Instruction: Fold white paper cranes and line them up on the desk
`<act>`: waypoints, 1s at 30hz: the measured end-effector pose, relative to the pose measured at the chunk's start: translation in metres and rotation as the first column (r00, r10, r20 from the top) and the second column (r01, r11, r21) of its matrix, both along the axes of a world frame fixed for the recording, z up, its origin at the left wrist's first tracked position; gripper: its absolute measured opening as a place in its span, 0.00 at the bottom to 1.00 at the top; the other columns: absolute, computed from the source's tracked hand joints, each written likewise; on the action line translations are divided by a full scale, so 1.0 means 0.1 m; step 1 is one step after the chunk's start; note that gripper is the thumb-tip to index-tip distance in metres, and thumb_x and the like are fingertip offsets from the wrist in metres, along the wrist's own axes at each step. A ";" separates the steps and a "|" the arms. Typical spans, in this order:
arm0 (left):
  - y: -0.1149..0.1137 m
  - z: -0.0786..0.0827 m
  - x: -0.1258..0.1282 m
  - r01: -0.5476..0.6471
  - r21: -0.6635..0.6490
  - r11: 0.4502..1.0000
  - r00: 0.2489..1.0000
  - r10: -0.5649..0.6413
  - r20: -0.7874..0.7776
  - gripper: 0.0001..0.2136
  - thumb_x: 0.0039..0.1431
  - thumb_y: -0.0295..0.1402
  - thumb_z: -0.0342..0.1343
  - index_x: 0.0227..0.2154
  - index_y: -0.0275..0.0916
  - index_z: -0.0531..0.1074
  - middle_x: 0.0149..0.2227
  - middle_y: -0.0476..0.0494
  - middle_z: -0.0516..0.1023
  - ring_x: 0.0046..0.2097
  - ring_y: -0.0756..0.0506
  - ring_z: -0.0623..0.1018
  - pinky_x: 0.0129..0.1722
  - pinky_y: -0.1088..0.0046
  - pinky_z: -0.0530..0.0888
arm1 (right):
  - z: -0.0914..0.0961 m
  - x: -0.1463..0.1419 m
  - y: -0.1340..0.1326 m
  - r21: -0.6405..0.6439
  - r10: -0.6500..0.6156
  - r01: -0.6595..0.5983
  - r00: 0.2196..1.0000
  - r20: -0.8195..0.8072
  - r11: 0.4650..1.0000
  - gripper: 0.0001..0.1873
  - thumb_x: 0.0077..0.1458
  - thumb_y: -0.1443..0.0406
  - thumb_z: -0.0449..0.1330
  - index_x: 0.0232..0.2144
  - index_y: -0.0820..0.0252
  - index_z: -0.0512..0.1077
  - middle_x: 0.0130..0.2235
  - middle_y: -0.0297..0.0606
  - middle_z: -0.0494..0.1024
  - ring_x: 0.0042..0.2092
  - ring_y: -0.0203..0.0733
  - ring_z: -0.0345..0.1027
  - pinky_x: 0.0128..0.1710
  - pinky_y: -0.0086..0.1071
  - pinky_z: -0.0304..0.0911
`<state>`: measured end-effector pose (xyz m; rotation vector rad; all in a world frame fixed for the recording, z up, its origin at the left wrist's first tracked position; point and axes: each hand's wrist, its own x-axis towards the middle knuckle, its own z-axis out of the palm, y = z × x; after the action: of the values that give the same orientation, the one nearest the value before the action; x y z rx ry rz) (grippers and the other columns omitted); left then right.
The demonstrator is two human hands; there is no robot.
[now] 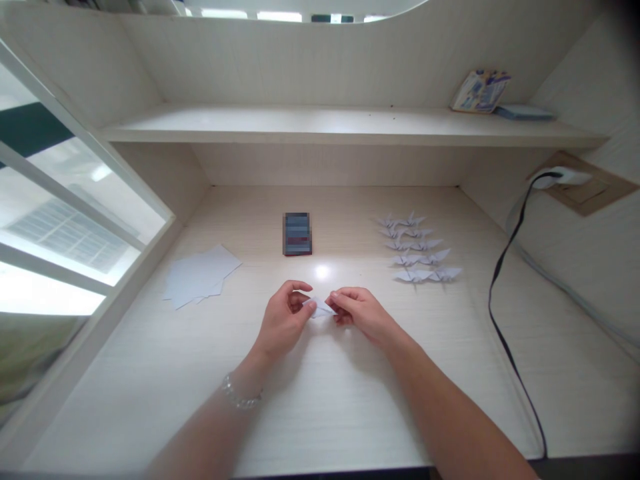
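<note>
A small piece of folded white paper is held between my two hands, just above the desk. My left hand pinches its left part, the thumb lying on top. At the right corner, the fingertips of my right hand are closed on the paper. Some of the fold is hidden behind my fingers. To the right stand several white origami cranes, lined up in short rows. A loose stack of white paper sheets lies to the left.
A phone lies beyond my hands. A black cable runs from the wall socket down the desk's right side. Above the desk's back is a shelf with a colourful packet. A window borders the left.
</note>
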<state>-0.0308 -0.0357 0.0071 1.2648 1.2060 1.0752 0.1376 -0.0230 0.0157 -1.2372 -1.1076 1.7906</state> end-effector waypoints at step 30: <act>0.03 -0.04 0.00 -0.073 -0.041 0.997 0.994 0.076 0.084 0.14 0.44 0.32 0.62 0.36 0.37 0.69 0.27 0.49 0.73 0.29 0.51 0.72 0.29 0.77 0.67 | -0.05 -0.04 -0.04 0.248 -0.011 -0.041 0.978 0.207 0.968 0.14 0.53 0.58 0.54 0.27 0.64 0.71 0.24 0.36 0.72 0.26 0.34 0.65 0.27 0.27 0.60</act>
<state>-0.0309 -0.0325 0.0027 1.1412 1.2107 1.1441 0.1331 -0.0270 0.0108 -1.2813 -1.4171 1.5002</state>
